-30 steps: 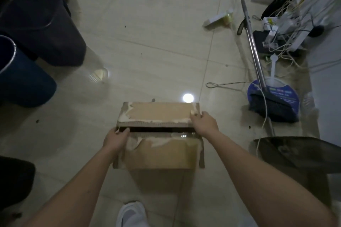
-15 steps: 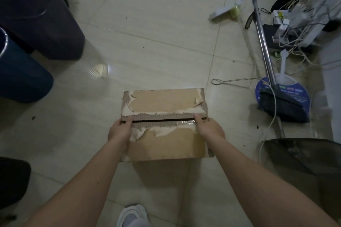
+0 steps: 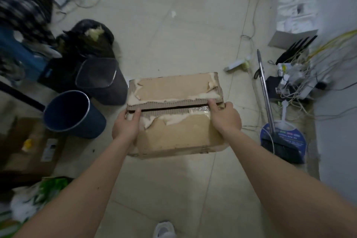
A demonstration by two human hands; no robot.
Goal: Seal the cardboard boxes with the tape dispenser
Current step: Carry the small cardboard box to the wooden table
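A cardboard box [image 3: 174,116] occupies the middle of the tiled floor [image 3: 173,25], held at both ends of its top. The two top flaps meet along a dark seam running left to right; the seam is not fully closed, and torn paper and a remnant of clear tape mark its edges. The left hand [image 3: 126,124] grips the box's left end, thumb laid over the near flap at the seam. The right hand [image 3: 225,115] grips the right end, fingers [image 3: 212,103] curled to the seam and pressing on the far flap. Both hands are thus closed on the box, probably to draw the flaps together and steady it for taping. Both forearms extend from the near edge, converging slightly toward the box, wrists bent downward. No tape dispenser is visible, so sealing appears not yet begun. A blue bin [image 3: 72,114] stands left of the box; a broom [image 3: 270,110] lies to the right, well apart.
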